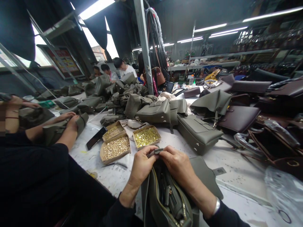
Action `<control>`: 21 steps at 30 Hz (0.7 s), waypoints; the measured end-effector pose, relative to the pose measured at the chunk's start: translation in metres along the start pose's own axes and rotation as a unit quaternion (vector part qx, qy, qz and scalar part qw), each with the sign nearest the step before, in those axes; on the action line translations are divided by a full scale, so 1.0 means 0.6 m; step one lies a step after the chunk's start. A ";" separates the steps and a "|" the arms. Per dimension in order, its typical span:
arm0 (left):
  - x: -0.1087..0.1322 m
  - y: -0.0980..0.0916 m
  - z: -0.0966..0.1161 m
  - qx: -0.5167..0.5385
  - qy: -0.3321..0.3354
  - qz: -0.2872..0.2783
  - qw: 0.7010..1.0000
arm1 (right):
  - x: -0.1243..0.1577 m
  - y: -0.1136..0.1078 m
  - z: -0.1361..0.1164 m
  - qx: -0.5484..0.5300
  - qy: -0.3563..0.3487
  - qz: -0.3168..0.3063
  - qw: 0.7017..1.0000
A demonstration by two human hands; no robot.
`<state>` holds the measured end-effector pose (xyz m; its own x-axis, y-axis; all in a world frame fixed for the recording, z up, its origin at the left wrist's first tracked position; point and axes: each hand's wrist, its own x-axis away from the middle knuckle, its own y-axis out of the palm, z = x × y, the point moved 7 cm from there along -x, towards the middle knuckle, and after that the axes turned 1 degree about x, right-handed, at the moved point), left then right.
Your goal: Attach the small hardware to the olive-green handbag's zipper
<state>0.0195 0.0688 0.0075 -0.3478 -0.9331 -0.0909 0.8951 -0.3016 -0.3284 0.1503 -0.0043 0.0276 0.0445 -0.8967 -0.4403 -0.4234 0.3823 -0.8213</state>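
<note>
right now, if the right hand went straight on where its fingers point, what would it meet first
Beyond the olive leather strip both hands pinch, the right hand would likely meet the left hand, though depth is hard to judge.

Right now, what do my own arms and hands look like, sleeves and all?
Each grip is a bare, ungloved hand: left hand and right hand. Dark, long sleeves stop short of both wrists. A shiny silver band sits at the right sleeve's edge; no band shows on the left. No cables or markings can be seen.
</note>
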 end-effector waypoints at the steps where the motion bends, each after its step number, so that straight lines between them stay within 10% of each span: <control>1: -0.001 -0.001 0.000 0.005 -0.001 -0.004 1.000 | -0.002 0.000 0.000 0.006 0.002 -0.003 1.000; 21: 0.014 0.012 0.010 -0.030 0.044 0.049 0.997 | -0.003 0.005 0.006 -0.015 0.027 -0.011 0.999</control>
<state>0.0245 0.0578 0.0101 -0.2859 -0.9358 -0.2065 0.9086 -0.1962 -0.3686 0.1519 -0.0006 0.0246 0.0050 -0.9157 -0.4019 -0.4495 0.3570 -0.8188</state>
